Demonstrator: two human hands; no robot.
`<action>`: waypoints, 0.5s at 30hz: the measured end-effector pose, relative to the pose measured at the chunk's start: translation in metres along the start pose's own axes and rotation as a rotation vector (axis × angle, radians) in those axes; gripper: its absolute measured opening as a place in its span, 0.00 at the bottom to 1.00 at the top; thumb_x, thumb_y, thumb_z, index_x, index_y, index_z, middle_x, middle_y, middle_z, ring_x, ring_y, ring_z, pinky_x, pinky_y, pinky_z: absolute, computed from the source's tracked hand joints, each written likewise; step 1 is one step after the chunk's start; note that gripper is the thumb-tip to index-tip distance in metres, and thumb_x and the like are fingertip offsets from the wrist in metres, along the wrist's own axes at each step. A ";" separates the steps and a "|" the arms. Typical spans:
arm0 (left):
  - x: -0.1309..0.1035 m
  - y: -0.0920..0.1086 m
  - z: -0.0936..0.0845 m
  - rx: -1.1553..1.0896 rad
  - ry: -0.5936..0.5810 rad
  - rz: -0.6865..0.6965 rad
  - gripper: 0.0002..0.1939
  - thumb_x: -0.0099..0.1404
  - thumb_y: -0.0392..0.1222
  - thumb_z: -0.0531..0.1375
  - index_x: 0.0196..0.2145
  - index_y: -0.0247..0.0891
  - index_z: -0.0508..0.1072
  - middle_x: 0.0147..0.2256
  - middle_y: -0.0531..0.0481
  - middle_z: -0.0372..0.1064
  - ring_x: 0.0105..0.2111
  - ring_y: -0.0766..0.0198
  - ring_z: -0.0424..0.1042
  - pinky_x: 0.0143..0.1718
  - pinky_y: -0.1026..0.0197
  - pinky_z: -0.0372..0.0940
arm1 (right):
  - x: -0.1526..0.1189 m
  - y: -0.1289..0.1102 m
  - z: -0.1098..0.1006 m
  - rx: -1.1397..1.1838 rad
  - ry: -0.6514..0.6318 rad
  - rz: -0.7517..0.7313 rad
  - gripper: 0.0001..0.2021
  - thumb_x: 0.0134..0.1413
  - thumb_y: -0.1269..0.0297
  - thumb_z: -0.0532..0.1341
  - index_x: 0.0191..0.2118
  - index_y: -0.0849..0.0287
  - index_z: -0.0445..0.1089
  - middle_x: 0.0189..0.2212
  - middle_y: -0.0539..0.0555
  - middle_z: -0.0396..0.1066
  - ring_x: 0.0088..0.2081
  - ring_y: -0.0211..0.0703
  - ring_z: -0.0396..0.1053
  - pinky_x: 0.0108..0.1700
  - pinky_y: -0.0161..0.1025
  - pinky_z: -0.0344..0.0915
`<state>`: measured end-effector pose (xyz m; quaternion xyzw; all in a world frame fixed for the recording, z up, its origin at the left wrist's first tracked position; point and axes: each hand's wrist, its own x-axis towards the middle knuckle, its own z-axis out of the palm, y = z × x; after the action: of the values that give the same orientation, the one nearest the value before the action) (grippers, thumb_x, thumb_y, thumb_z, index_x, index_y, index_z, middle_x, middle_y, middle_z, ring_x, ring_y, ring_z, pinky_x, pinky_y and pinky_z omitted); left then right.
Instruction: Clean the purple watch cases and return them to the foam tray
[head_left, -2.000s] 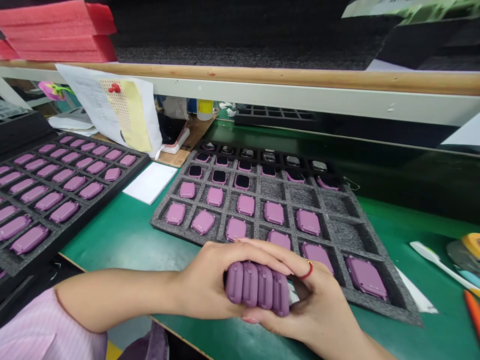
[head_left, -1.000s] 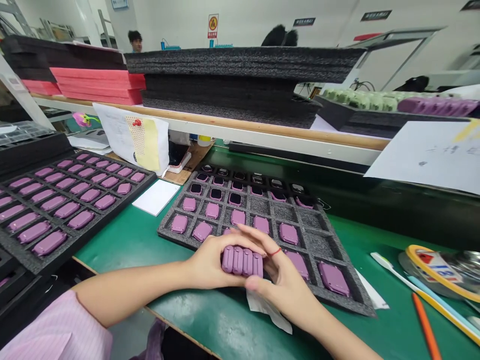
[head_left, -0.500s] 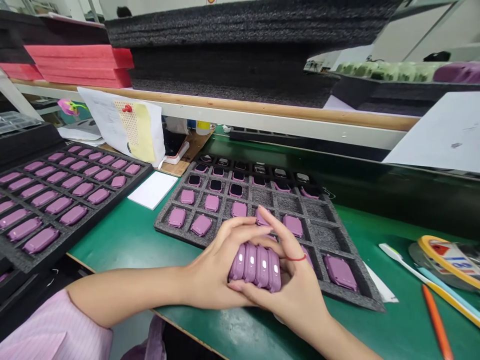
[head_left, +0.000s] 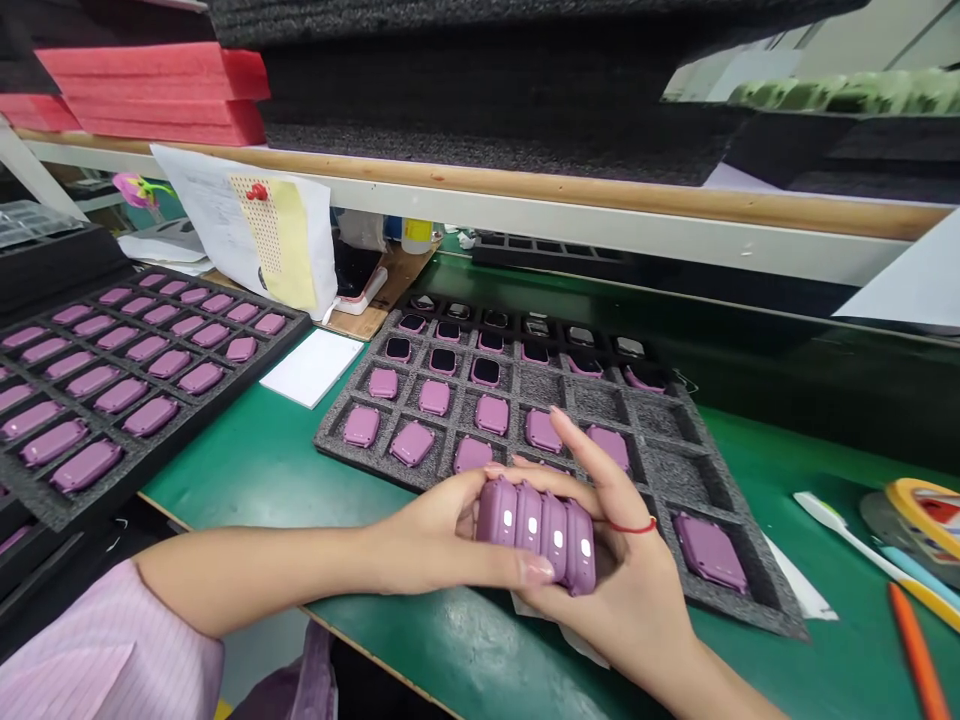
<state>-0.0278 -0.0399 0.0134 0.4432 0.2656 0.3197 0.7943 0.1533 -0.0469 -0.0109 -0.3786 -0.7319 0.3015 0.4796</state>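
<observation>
Several purple smartwatch cases [head_left: 536, 535] stand pressed side by side in a row between my hands, their edges with small white ovals facing me. My left hand [head_left: 442, 535] is closed on the row's left end, its thumb lying along the lower edge. From the right, my right hand [head_left: 637, 580] wraps behind and below the row, index finger raised; a red string circles that hand. Just beyond is a grey foam tray [head_left: 675, 425], with purple watch cases [head_left: 491, 412] in some compartments and dark-screened watches [head_left: 486, 371] farther back. My hands hide part of its near side.
Another foam tray [head_left: 217, 420] full of purple cases lies left. A white pad [head_left: 313, 366] sits between the trays. At right are a toothbrush [head_left: 847, 525], an orange pen [head_left: 919, 645] and a yellow tape roll [head_left: 911, 500]. A shelf edge [head_left: 525, 195] crosses above the green bench.
My hands and the row of cases have shifted slightly right in view. My left thumb has moved onto the front of the cases. The camera view has tilted down a little.
</observation>
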 end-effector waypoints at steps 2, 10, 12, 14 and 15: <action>0.000 -0.001 -0.001 -0.056 -0.017 -0.035 0.26 0.55 0.41 0.73 0.50 0.38 0.71 0.47 0.44 0.71 0.52 0.51 0.72 0.57 0.46 0.64 | 0.001 -0.001 -0.003 0.017 -0.013 -0.002 0.50 0.47 0.60 0.74 0.72 0.49 0.48 0.48 0.55 0.79 0.54 0.57 0.75 0.57 0.55 0.74; 0.001 0.004 -0.001 -0.093 -0.130 -0.067 0.33 0.43 0.28 0.77 0.47 0.40 0.73 0.44 0.49 0.72 0.49 0.55 0.74 0.56 0.48 0.65 | 0.002 -0.004 -0.006 0.004 -0.022 0.038 0.52 0.45 0.60 0.75 0.72 0.47 0.47 0.46 0.53 0.80 0.54 0.57 0.75 0.59 0.56 0.72; 0.002 0.005 0.001 -0.041 -0.117 -0.049 0.29 0.45 0.31 0.76 0.45 0.39 0.74 0.41 0.50 0.73 0.46 0.56 0.74 0.54 0.48 0.66 | 0.001 -0.002 -0.003 0.024 -0.017 0.018 0.51 0.46 0.59 0.74 0.72 0.46 0.47 0.48 0.53 0.79 0.55 0.56 0.75 0.58 0.54 0.73; 0.002 0.005 0.003 0.022 -0.070 -0.012 0.26 0.46 0.34 0.76 0.43 0.39 0.75 0.40 0.50 0.73 0.44 0.56 0.74 0.52 0.50 0.67 | 0.001 0.000 0.001 0.039 -0.018 0.004 0.49 0.48 0.57 0.73 0.72 0.45 0.48 0.52 0.54 0.77 0.56 0.55 0.74 0.58 0.51 0.74; 0.002 0.004 0.004 0.052 -0.037 0.013 0.26 0.46 0.35 0.77 0.43 0.39 0.75 0.40 0.50 0.73 0.44 0.56 0.74 0.51 0.51 0.68 | 0.000 0.001 0.003 0.036 -0.017 0.001 0.48 0.49 0.56 0.73 0.72 0.45 0.48 0.54 0.55 0.76 0.56 0.55 0.74 0.58 0.51 0.74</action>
<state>-0.0246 -0.0394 0.0184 0.4712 0.2561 0.3098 0.7851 0.1504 -0.0465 -0.0126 -0.3675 -0.7302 0.3181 0.4801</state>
